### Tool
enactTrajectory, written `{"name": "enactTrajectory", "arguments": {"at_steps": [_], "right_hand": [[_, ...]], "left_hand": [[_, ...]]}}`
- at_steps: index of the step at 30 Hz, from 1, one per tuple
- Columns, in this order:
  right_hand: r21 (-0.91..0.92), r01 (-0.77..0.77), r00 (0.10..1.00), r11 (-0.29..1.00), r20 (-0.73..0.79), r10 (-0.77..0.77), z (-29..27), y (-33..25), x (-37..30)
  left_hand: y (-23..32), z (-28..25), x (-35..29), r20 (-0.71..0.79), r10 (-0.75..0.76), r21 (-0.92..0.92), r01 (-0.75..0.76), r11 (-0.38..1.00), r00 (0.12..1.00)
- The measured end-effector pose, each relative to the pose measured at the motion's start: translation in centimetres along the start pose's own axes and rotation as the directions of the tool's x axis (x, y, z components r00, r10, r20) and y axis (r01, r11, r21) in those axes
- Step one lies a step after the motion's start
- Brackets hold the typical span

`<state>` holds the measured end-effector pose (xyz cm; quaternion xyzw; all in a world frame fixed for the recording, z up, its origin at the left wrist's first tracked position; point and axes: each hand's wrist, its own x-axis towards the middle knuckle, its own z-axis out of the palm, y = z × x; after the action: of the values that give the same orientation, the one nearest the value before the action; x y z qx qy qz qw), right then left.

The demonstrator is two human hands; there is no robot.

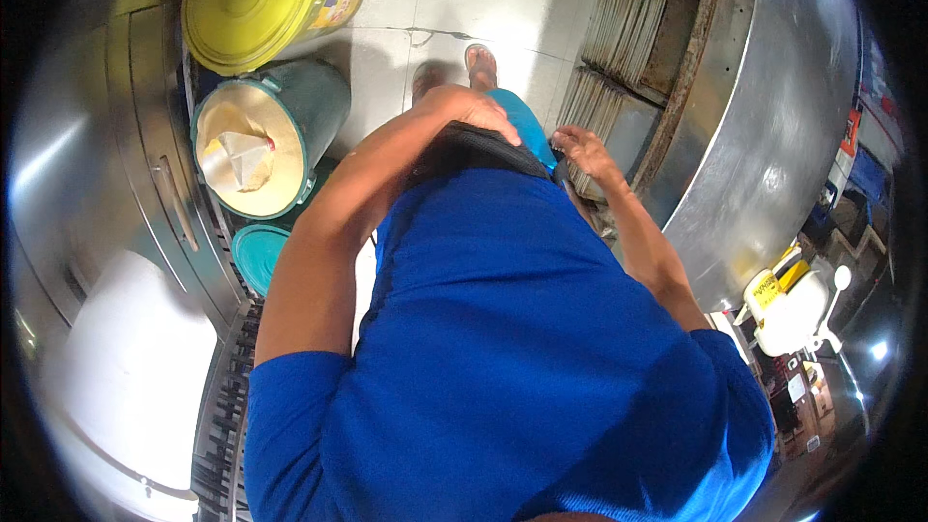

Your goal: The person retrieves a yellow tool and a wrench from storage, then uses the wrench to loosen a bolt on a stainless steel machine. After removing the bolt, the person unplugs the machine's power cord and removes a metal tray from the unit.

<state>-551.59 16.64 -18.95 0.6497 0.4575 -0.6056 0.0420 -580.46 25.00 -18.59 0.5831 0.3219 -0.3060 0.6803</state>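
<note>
At my waist, over the blue shirt, lies a black apron (474,153) with its upper part folded. My left hand (480,113) is bent over the apron's far edge, its fingers closed against the black fabric; the fingertips are partly hidden. To the right, my right hand (584,148) is held off the apron's right end, fingers loosely curled and apart, with nothing visible in them. Between the hands shows teal cloth (522,124) over my leg.
On the left stand a yellow-lidded drum (246,5), a dark green bin (324,101) of pale grainy material with a whitish scoop-like piece (235,159), and a green lid (259,256). At right are stacked flat trays (628,29) beneath a steel worktop (783,87). Pale tiled floor (387,0) lies ahead.
</note>
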Motion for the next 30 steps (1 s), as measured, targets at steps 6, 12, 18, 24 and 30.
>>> {"name": "enactTrajectory", "arguments": {"at_steps": [6, 12, 18, 24, 30], "right_hand": [[-0.067, -0.025, 0.999, 0.997, 0.034, 0.028, -1.1, 1.3, 1.0], [-0.094, -0.004, 0.998, 0.996, 0.056, 0.009, -2.8, -1.5, 2.0], [-0.176, 0.019, 0.999, 0.984, 0.047, -0.010, -4.2, -6.0, 2.0], [-0.236, 0.075, 0.993, 0.969, 0.111, -0.050, -5.2, -9.0, 2.8], [-0.202, 0.181, 0.975, 0.963, 0.168, -0.148, -5.3, -13.3, 1.6]], "left_hand": [[-2.8, 0.0, -3.2, -0.046, 0.158, 0.005, -0.158, 0.987, 0.986], [-5.2, 3.2, -10.1, -0.239, -0.027, -0.279, -0.042, 0.959, 0.971], [-5.0, 6.6, -16.6, -0.444, -0.179, -0.449, -0.045, 0.892, 0.878], [-6.8, 12.7, -18.6, -0.592, -0.370, -0.620, -0.111, 0.777, 0.716], [-6.9, 19.8, -18.3, -0.643, -0.511, -0.759, -0.385, 0.525, 0.570]]}}
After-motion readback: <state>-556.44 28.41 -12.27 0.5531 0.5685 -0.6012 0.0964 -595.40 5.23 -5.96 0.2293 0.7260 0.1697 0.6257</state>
